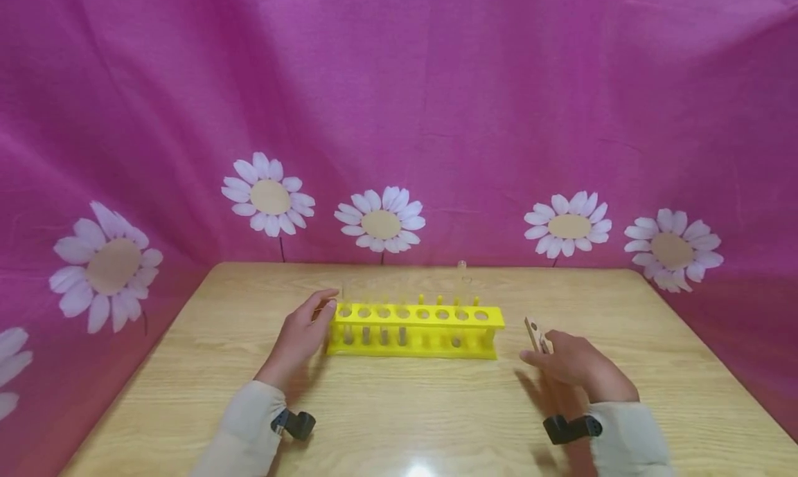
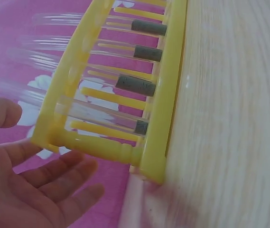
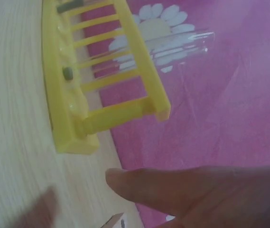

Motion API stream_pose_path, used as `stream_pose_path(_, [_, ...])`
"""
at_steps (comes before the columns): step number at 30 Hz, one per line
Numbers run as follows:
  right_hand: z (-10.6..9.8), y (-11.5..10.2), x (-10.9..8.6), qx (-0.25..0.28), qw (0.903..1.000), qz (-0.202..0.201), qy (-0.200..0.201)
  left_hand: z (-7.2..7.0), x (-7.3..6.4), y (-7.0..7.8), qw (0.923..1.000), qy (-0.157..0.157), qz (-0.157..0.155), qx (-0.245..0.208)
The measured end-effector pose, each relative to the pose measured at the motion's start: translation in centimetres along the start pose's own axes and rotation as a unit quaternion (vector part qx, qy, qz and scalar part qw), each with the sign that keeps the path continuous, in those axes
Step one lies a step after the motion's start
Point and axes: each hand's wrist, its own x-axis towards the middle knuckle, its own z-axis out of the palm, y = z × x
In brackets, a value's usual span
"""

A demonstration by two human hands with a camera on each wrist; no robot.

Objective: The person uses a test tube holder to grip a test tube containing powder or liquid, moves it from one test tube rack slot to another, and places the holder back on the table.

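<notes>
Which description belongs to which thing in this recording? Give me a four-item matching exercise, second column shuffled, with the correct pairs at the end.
Column one
1. Rack
2. Wooden clamp
3. Four tubes in the left part of the rack
4. Cloth

Column two
A. Dark grey at the lower ends
B. Magenta with white flowers
C. Yellow, standing on the table
D. Held in the right grip

Pairs
1-C; 2-D; 3-A; 4-B

Test tubes (image 2: 135, 84) stand in the rack (image 1: 414, 322) on the table (image 1: 386, 401), before the curtain (image 1: 424, 103).
</notes>
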Motion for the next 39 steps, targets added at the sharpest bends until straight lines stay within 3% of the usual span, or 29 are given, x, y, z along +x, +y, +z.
stream_pose_path(5, [-1.2, 0.0, 0.8, -0.012, 0.9983, 0.029, -0.049, -0.2, 0.2, -0.7, 0.9996, -0.006, -0.012, -0.027])
stream_pose_path(14, [-0.6, 0.5, 0.8, 0.001, 0.9976, 0.068, -0.016, 0.4, 0.9, -1.8, 0.9911, -0.041, -0.019, -0.125])
stream_pose_path(19, [-0.3, 0.7, 0.8, -0.004, 0.9970, 0.076, 0.014, 1.0, 1.3, -2.3, 0.9858, -0.039, -0.017, -0.163])
stream_pose_path(27, [0.1, 0.0, 1.0, -0.003, 0.9942, 0.103, 0.028, 1.2, 1.0, -3.1, 0.9691, -0.048, -0.019, -0.241])
stream_pose_path(35, [0.5, -0.1, 1.2, -0.018, 0.9934, 0.103, 0.046, 1.9, 0.5, -3.9, 0.9604, -0.032, 0.024, -0.276])
stream_pose_path(39, [0.5, 0.0, 1.3, -0.019, 0.9929, 0.105, 0.052, 2.1, 0.4, -4.0, 0.9620, -0.027, 0.029, -0.270])
